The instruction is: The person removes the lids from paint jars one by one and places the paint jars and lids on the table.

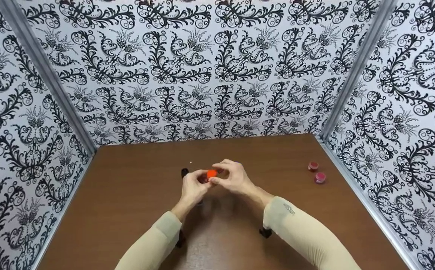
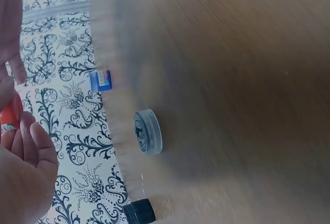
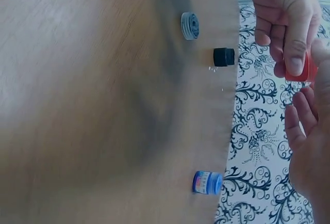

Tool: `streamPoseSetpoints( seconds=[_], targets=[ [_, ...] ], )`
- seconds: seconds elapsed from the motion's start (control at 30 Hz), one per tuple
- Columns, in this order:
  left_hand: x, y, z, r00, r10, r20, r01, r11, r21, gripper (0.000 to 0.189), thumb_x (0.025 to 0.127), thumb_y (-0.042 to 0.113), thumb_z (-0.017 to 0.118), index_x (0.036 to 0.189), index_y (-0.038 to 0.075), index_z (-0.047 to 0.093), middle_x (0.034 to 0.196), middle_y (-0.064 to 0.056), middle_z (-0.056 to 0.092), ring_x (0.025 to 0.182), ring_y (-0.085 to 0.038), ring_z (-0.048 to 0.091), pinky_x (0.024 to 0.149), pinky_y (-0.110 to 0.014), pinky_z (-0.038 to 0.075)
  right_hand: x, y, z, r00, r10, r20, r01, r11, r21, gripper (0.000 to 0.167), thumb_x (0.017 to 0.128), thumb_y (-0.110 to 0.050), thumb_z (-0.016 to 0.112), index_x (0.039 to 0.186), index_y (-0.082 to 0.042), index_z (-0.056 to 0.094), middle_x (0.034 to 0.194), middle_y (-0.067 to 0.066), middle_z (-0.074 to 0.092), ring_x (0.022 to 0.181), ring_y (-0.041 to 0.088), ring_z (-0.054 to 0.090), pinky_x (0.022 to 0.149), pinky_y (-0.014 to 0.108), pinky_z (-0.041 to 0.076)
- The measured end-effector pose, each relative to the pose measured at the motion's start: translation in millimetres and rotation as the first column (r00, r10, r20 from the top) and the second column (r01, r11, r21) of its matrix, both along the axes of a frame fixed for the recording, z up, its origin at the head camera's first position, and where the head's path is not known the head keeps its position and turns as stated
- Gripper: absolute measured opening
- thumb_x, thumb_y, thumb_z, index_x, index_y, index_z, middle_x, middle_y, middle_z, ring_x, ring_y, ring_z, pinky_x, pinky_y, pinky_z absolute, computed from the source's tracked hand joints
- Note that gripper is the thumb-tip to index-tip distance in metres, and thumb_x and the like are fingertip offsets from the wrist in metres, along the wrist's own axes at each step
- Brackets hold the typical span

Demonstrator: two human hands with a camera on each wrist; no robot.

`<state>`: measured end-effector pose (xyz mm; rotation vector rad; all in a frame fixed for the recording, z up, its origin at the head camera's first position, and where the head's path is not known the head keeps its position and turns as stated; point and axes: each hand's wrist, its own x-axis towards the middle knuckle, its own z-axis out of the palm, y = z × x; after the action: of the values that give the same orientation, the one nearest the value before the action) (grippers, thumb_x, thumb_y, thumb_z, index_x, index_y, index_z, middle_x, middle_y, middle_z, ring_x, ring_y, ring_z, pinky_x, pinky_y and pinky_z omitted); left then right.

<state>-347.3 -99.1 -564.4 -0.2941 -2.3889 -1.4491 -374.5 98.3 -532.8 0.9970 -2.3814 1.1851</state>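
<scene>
A small orange jar [image 1: 211,173] is held above the middle of the brown table [image 1: 135,210], between both hands. My left hand [image 1: 201,180] grips it from the left, its thumb lying across the jar [image 3: 305,70]. My right hand [image 1: 221,175] pinches it from the right and above, fingers curled round it. In the left wrist view only a sliver of the orange jar [image 2: 10,116] shows between the fingers of my left hand [image 2: 32,146].
A black cap [image 1: 184,172] lies just left of the hands, also seen as the black cap [image 3: 224,57]. Nearby lie a clear ribbed lid [image 3: 190,26] and a blue jar [image 3: 207,182]. Two small pink-red jars [image 1: 316,171] stand at the right. Patterned walls enclose three sides.
</scene>
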Motion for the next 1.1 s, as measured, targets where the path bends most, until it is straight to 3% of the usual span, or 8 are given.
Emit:
streamPoseSetpoints(
  seconds=[0.17,0.33,0.57,0.83,1.1],
  targets=[
    [2.4,2.1,4.6,1.0,0.016,-0.01,-0.016,1.0,0.002,0.023,0.085,0.018,0.096,0.104,0.009,0.087,0.085,-0.006,0.083,0.074,-0.008,0.069,0.07,-0.02,0.057,4.9,1,4.5,0.993,-0.07,0.094,0.079,0.993,-0.087,0.044,0.082,-0.025,0.103,0.114,-0.001,0.085,0.097,0.019,0.081,0.08,0.029,0.077,0.074,0.029,0.064],
    [5.0,6.8,10.0,1.0,0.006,-0.014,-0.006,1.0,0.003,0.025,0.085,0.02,0.098,0.104,0.009,0.087,0.088,-0.007,0.084,0.076,-0.01,0.071,0.072,-0.022,0.059,10.3,0,8.7,0.99,-0.111,0.092,0.121,0.986,-0.113,0.037,0.08,-0.026,0.104,0.103,-0.004,0.086,0.091,0.011,0.083,0.076,0.018,0.074,0.071,0.019,0.058],
    [5.8,10.6,11.0,1.0,-0.008,-0.006,0.009,1.0,0.01,0.024,0.085,0.019,0.097,0.104,0.008,0.087,0.088,-0.007,0.084,0.075,-0.01,0.072,0.072,-0.024,0.06,11.6,2,7.7,0.988,-0.119,0.102,0.131,0.983,-0.127,0.032,0.08,-0.024,0.104,0.101,-0.006,0.086,0.088,0.011,0.081,0.074,0.017,0.072,0.07,0.017,0.055],
    [3.5,7.8,12.0,0.999,-0.042,0.018,0.043,0.999,-0.007,0.026,0.085,0.019,0.098,0.106,0.008,0.087,0.09,-0.008,0.084,0.077,-0.008,0.072,0.073,-0.022,0.06,10.0,5,7.8,0.999,-0.046,-0.015,0.046,0.998,-0.036,0.027,0.089,-0.021,0.097,0.107,-0.005,0.087,0.093,0.012,0.079,0.083,0.023,0.073,0.077,0.025,0.061],
    [1.4,4.9,12.2,0.988,-0.145,0.052,0.144,0.989,0.025,0.03,0.087,0.02,0.098,0.111,0.006,0.086,0.093,-0.01,0.084,0.079,-0.007,0.071,0.076,-0.02,0.06,8.2,12,8.6,0.997,0.082,0.011,-0.082,0.997,-0.012,0.03,0.092,-0.01,0.09,0.12,0.0,0.085,0.107,0.018,0.079,0.101,0.035,0.078,0.091,0.04,0.069]
  ],
)
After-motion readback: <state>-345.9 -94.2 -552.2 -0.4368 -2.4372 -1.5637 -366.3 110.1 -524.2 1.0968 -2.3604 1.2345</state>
